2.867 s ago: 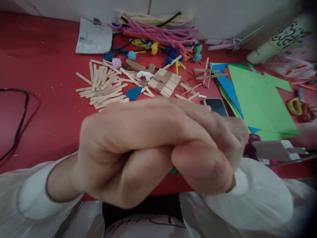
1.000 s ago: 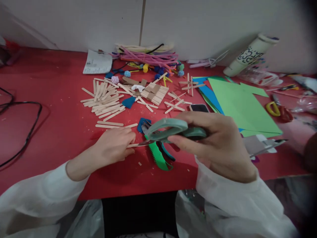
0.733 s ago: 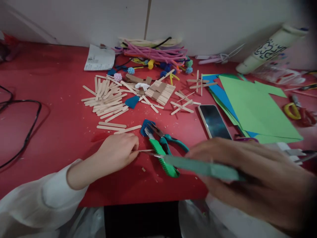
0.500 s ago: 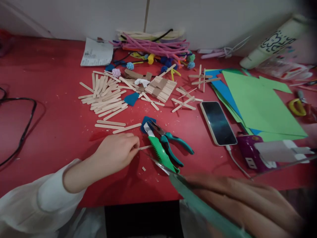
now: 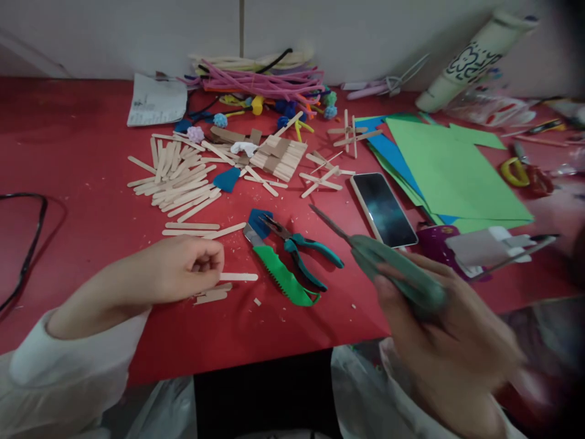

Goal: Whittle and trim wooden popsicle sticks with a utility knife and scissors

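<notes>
My left hand (image 5: 183,268) is closed near the front of the red table, its fingers curled. A pale craft stick (image 5: 238,277) sticks out to the right from beneath the fingertips. Short cut stick pieces (image 5: 214,297) lie just below that hand. My right hand (image 5: 457,335), blurred by motion, is wrapped round green-handled scissors (image 5: 397,271), raised with the thin metal tip toward the upper left. Between the hands lie a green utility knife (image 5: 282,274) and teal-handled pliers (image 5: 304,249). The pliers' jaws rest over a dark blue scrap (image 5: 260,222).
A heap of craft sticks (image 5: 183,174) lies behind my left hand. Pink pipe cleaners (image 5: 260,82) are bundled against the wall. To the right are a phone (image 5: 386,210), green paper (image 5: 457,174), a purple device (image 5: 436,241) and a tumbler (image 5: 470,64). A cable (image 5: 39,238) curves at left.
My right hand has lifted the scissors up and away to the right of the stick. My left hand has drawn back leftward with the stick, uncovering short pieces below. The view has shifted.
</notes>
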Tool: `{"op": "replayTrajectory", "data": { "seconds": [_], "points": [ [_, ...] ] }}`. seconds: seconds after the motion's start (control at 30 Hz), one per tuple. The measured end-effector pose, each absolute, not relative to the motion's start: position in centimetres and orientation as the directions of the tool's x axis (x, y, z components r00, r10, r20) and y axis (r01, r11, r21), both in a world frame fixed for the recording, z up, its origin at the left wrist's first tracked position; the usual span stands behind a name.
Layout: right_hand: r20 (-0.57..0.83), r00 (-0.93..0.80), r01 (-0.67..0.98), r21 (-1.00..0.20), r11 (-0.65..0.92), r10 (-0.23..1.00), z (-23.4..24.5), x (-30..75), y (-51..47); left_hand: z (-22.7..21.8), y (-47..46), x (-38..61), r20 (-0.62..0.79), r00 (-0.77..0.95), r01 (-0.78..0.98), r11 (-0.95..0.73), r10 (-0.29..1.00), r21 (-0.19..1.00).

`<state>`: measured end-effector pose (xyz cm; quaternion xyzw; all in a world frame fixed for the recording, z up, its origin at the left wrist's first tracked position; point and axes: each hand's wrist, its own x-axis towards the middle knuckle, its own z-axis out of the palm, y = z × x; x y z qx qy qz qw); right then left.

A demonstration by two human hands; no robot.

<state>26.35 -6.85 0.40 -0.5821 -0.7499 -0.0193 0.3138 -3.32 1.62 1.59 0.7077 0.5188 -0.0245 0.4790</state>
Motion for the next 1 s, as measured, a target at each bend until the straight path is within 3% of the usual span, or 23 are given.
{"op": "replayTrajectory", "data": {
  "seconds": [0.1, 0.2, 0.4, 0.53, 0.6, 0.73, 0.8, 0.87, 0.93, 1.0],
  "points": [
    [0.557, -0.166, 0.885, -0.28, 0.372, 0.814, -1.1, 25.3, -4.1, 1.4, 1.9, -3.3, -0.489, 0.449, 0.597, 0.156, 0.747, 0.787],
    [0.519, -0.212, 0.879, -0.268, 0.394, 0.828, -2.7, 25.4, -2.3, 0.5, 2.3, -2.5, -0.403, 0.359, 0.427, 0.236, 0.842, 0.873],
    [0.391, -0.368, 0.864, -0.191, 0.466, 0.843, -3.7, 26.2, -1.6, -1.1, 2.3, -1.6, -0.325, 0.189, 0.235, 0.278, 0.927, 0.931],
    [0.461, -0.36, 0.846, -0.205, 0.492, 0.811, -2.1, 24.0, -3.2, -1.0, 1.9, -1.3, -0.313, 0.153, 0.256, 0.268, 0.937, 0.929],
    [0.411, -0.426, 0.805, -0.235, 0.545, 0.806, -1.4, 21.9, -4.2, -0.7, 1.6, -1.1, -0.321, 0.177, 0.339, 0.249, 0.93, 0.907],
    [0.208, -0.479, 0.869, -0.025, 0.495, 0.853, -1.5, 18.6, -5.2, -0.5, 0.8, -1.3, -0.361, 0.225, 0.499, 0.211, 0.905, 0.84],
    [0.166, -0.474, 0.878, 0.02, 0.478, 0.865, -1.8, 18.3, -5.2, -0.5, 0.5, -1.6, -0.396, 0.243, 0.527, 0.222, 0.886, 0.82],
    [0.165, -0.475, 0.87, -0.061, 0.49, 0.864, -1.7, 19.0, -5.2, -0.6, 0.4, -1.9, -0.399, 0.235, 0.512, 0.236, 0.886, 0.826],
    [0.192, -0.43, 0.848, -0.25, 0.468, 0.882, -1.3, 20.3, -5.3, -0.8, 0.3, -2.0, -0.368, 0.206, 0.486, 0.231, 0.907, 0.842],
    [0.162, -0.312, 0.823, -0.445, 0.352, 0.936, -0.6, 21.7, -5.4, -1.1, 0.3, -1.9, -0.348, 0.201, 0.482, 0.217, 0.916, 0.849]
  ]
}}
